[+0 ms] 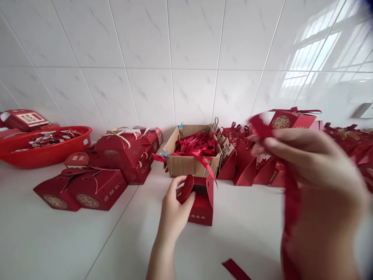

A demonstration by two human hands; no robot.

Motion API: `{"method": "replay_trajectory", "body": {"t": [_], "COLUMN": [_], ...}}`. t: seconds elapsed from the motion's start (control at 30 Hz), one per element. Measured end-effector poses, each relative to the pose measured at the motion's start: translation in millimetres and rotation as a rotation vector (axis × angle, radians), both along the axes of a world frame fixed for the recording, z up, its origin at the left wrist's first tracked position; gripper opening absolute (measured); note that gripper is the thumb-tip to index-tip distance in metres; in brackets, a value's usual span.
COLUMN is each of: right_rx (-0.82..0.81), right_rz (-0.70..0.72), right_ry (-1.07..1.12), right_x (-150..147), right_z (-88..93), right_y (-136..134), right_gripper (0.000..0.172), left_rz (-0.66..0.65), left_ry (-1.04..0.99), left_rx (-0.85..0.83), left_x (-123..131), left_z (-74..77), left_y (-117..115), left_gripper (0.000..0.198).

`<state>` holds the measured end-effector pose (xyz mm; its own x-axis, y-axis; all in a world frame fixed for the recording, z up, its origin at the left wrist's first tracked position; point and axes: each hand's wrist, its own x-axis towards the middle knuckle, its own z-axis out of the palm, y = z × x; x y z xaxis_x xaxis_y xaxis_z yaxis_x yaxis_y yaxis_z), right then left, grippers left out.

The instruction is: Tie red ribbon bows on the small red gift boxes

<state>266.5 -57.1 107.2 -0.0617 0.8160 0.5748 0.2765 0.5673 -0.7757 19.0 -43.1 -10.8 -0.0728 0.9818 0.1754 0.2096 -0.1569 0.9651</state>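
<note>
A small red gift box (pixel 201 204) stands on the white tiled floor with its top flaps open. My left hand (pixel 174 212) grips its left flap between thumb and fingers. My right hand (pixel 313 167) is raised close to the camera at the right and blurred; its fingers pinch a red ribbon (pixel 291 202) that hangs down from it. Just behind the small box is an open cardboard box (pixel 186 165) full of red ribbons.
Red gift boxes (pixel 96 186) lie at the left, some with rope handles. A red basin (pixel 43 153) with small items stands far left. Red paper bags (pixel 244 165) line the white tiled wall at the right. A red strip (pixel 236 270) lies near the bottom edge.
</note>
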Motion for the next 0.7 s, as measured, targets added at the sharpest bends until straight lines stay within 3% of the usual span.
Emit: {"method": "replay_trajectory", "body": {"t": [0.07,0.2,0.37,0.7], "right_rx": [-0.159,-0.421,-0.551,-0.643], "right_rz": [0.120,0.353,0.401,0.496], "right_ry": [-0.127,-0.339,-0.529,-0.662], "right_x": [-14,-34,-38,-48], "right_z": [0.2,-4.0,-8.6,-15.2], "right_y": [13,36,40,49], "right_gripper": [0.021,0.041,0.040,0.027], "left_rz": [0.034,0.149,0.154,0.102], "left_ry": [0.025,0.176,0.466,0.542], "left_rx": [-0.003,0.080,0.342,0.357], "left_x": [-6,-17,-16,-8], "left_z": [-2.4,-7.8,-14.6,-13.7], "left_y": [-1,-2,-4,-8], "left_gripper": [0.036,0.045,0.037,0.035]}}
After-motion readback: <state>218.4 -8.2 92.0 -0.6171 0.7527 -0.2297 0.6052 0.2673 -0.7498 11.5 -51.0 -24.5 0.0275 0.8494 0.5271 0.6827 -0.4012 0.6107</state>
